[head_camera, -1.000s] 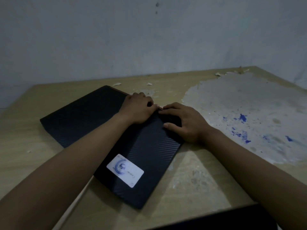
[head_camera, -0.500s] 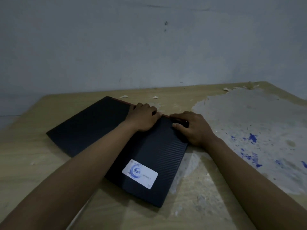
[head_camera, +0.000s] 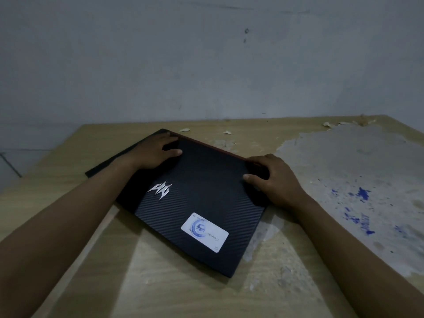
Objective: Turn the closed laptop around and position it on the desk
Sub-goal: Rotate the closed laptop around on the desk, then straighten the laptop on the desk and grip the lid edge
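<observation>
A closed black laptop (head_camera: 206,198) with a carbon-weave lid lies at an angle on the wooden desk (head_camera: 183,290). Its lid bears a silver logo and a white sticker with a blue stamp. A thin red trim runs along its far edge. My left hand (head_camera: 153,152) grips the laptop's far left corner, fingers curled over the edge. At the far right corner my right hand (head_camera: 273,180) holds the laptop, thumb on the lid and fingers over the rim. My left forearm hides part of the lid's left side.
The desk's right half has a large grey patch (head_camera: 358,180) of worn-off veneer with blue paint marks. Small veneer flakes (head_camera: 184,130) lie near the far edge. A plain grey wall (head_camera: 206,65) rises right behind the desk. The floor shows past the desk's left edge.
My hands have slid apart from the middle of the laptop's far edge to its two far corners. The laptop has turned a little, and its silver logo now shows.
</observation>
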Motion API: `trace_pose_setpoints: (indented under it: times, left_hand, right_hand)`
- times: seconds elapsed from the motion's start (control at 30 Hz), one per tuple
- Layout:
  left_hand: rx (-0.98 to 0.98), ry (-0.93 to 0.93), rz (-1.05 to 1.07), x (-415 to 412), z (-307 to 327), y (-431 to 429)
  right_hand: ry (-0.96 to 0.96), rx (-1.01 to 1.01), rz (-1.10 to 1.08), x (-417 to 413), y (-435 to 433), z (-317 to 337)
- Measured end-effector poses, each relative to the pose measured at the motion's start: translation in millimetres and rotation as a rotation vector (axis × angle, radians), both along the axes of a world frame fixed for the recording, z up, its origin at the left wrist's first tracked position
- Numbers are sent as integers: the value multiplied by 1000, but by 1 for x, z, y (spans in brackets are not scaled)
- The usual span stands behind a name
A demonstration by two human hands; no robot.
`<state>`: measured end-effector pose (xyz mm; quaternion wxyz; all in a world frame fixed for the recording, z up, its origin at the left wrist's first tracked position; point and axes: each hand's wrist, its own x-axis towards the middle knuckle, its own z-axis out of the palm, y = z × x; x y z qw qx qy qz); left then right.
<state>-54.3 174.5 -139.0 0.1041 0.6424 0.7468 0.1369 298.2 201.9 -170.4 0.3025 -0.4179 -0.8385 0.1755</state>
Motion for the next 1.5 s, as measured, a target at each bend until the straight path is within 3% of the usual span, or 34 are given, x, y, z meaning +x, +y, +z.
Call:
trace_pose_setpoints:
  times: [0.2,0.57,0.77,1.27,1.5]
  left_hand:
    - [-81,4,280,-20,2,-8]
    - [-93,112,406,0,-4,-39]
    - [-83,174,489,26,-10,-76]
    - [-101,238,544,77,-8,-138]
    - [-110,250,497,80,-8,-155]
  right_hand:
    - [16,-25,14,2,0,-1]
    - [26,-97,121,9,6,5]
    - [127,-184,138,18,8,6]
    - [356,-384,-11,38,11,13]
    - [364,-384,-33,41,13,12]
